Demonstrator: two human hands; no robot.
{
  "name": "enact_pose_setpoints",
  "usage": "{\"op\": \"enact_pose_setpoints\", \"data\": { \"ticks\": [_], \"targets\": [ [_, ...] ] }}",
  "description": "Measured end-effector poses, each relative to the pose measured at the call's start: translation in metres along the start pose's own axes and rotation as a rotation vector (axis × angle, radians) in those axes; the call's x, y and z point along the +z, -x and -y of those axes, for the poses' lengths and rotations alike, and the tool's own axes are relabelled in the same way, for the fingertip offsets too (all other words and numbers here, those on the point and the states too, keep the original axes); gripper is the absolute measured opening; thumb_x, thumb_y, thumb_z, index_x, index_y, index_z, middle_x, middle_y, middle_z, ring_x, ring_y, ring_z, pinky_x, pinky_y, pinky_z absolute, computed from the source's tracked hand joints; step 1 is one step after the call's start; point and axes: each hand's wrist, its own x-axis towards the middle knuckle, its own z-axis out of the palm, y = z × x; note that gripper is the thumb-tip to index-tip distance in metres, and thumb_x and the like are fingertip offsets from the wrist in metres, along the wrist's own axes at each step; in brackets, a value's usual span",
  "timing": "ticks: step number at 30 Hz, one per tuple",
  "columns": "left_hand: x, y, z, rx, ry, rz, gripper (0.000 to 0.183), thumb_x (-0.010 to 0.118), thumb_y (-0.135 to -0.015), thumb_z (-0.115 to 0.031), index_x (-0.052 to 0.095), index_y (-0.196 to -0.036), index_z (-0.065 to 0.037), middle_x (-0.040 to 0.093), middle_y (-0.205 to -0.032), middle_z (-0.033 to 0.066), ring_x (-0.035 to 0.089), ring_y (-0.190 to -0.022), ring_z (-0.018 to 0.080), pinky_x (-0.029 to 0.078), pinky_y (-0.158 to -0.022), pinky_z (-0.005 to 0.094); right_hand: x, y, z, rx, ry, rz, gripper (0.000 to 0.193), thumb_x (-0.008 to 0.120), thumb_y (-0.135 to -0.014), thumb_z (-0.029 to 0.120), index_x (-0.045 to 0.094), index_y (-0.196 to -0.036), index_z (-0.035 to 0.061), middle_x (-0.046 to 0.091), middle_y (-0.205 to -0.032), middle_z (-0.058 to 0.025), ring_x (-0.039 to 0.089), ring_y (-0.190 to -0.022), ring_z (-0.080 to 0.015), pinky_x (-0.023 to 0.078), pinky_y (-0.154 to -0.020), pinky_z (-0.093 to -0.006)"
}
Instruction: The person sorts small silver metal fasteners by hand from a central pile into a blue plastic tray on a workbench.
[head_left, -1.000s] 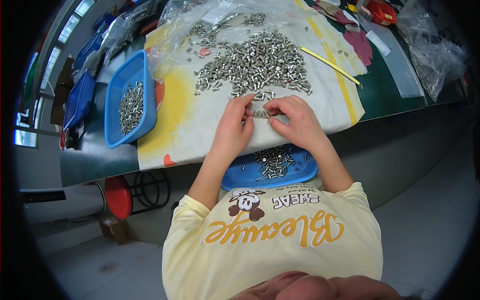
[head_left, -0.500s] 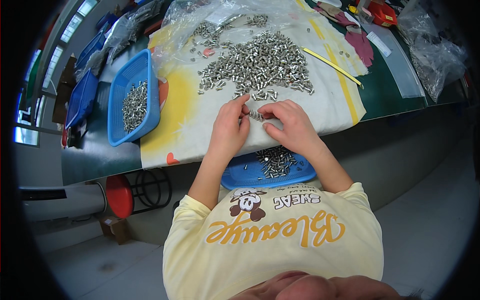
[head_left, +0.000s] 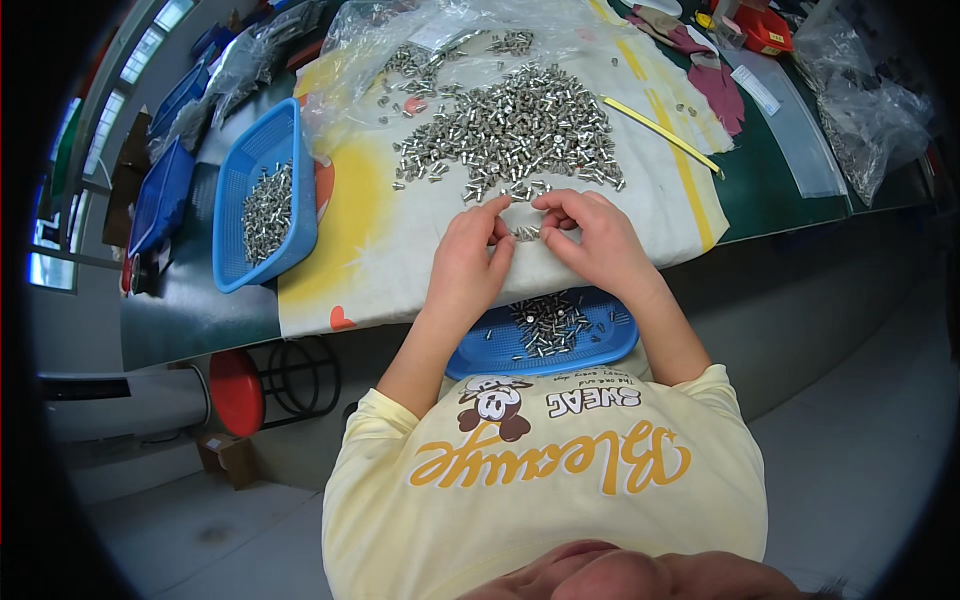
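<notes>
Metal fasteners [head_left: 526, 233] lie between left hand [head_left: 468, 257] and right hand [head_left: 602, 240], grip unclear; heap [head_left: 530, 130] beyond, basket [head_left: 482, 352] below.

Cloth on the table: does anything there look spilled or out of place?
A few small pieces lie on the cloth near its right edge, beyond the yellow stick, away from the big metal pile, so they look stray.

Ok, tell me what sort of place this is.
Probably a small factory or workshop: a heap of small metal parts, a blue basket holding more, and a green worktable.
</notes>
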Motion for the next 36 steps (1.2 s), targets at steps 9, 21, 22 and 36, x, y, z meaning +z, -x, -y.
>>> {"op": "enact_pose_setpoints", "data": {
  "ticks": [9, 21, 22, 36],
  "targets": [
    [0.007, -0.008, 0.003, -0.072, 0.2, -0.049, 0.046, 0.064, -0.083, 0.005, 0.052, -0.128, -0.001, 0.057, -0.102, 0.0122, 0.061, -0.078, 0.0177, 0.052, -0.071, 0.0288, 0.005, -0.007, -0.002, -0.008, -0.007, 0.0, 0.029, 0.069, -0.081, 0.008, 0.064, -0.11, 0.0085, 0.066, -0.083, -0.0039, 0.063, -0.077, -0.0185, 0.053, -0.072, -0.0314],
    [0.001, -0.006, 0.01, -0.118, 0.207, -0.032, 0.04, 0.058, -0.087, 0.006, 0.054, -0.127, -0.001, 0.059, -0.106, 0.0104, 0.061, -0.083, 0.0152, 0.052, -0.074, 0.0274, 0.004, -0.005, 0.0, 0.097, -0.132, 0.02, 0.026, 0.066, -0.085, 0.008, 0.064, -0.111, 0.0053, 0.065, -0.085, -0.0071, 0.064, -0.075, -0.0156, 0.054, -0.071, -0.0287],
    [0.0, -0.006, 0.01, -0.127, 0.197, -0.019, 0.041, 0.056, -0.088, 0.007, 0.053, -0.129, -0.001, 0.059, -0.108, 0.0077, 0.059, -0.084, 0.0108, 0.051, -0.075, 0.0243, 0.004, -0.005, 0.001, 0.087, -0.118, 0.024, 0.026, 0.066, -0.085, 0.008, 0.064, -0.111, 0.0054, 0.065, -0.085, -0.007, 0.064, -0.075, -0.0156, 0.054, -0.071, -0.0287],
    [-0.003, -0.008, 0.012, -0.123, 0.188, -0.04, 0.042, 0.062, -0.085, 0.004, 0.054, -0.126, -0.001, 0.059, -0.105, 0.0123, 0.06, -0.078, 0.0166, 0.052, -0.071, 0.0283, 0.014, 0.0, 0.011, 0.049, -0.146, -0.015, 0.027, 0.068, -0.082, 0.01, 0.064, -0.108, 0.008, 0.066, -0.08, -0.0053, 0.064, -0.074, -0.0193, 0.053, -0.07, -0.0321]
  ]
}}
